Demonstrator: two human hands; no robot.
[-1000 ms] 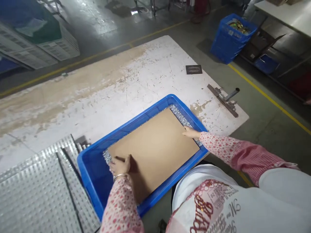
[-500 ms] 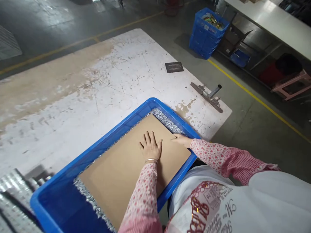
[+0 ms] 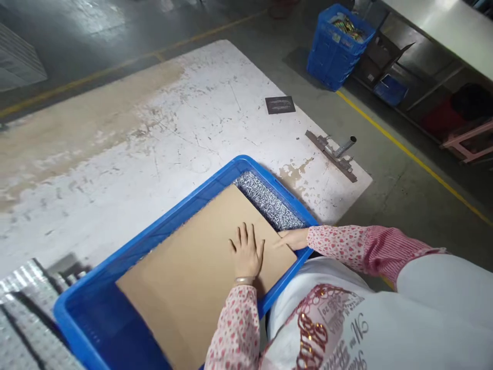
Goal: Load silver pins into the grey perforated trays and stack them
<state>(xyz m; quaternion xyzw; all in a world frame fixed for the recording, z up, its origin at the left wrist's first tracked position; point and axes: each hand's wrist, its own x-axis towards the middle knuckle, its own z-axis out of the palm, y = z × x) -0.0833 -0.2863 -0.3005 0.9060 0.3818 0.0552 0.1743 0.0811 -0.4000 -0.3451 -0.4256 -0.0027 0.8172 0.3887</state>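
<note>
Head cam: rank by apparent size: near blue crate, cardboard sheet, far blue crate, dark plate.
1. Near blue crate
2. Cardboard sheet, lying inside it
3. Far blue crate: looks smaller, but distance makes its rank against the sheet unsure
4. Dark plate: smallest

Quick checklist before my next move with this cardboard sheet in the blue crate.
1. Left hand flat on the cardboard sheet: ok.
2. Right hand at the sheet's edge: ok.
3. Silvery metal pieces in the blue plastic crate fully covered: not ok, a strip shows at the far end.
4. Near corner of the sheet lying flat: cannot tell, it runs out of view.
5. Metal bracket apart from the crate: ok.
</note>
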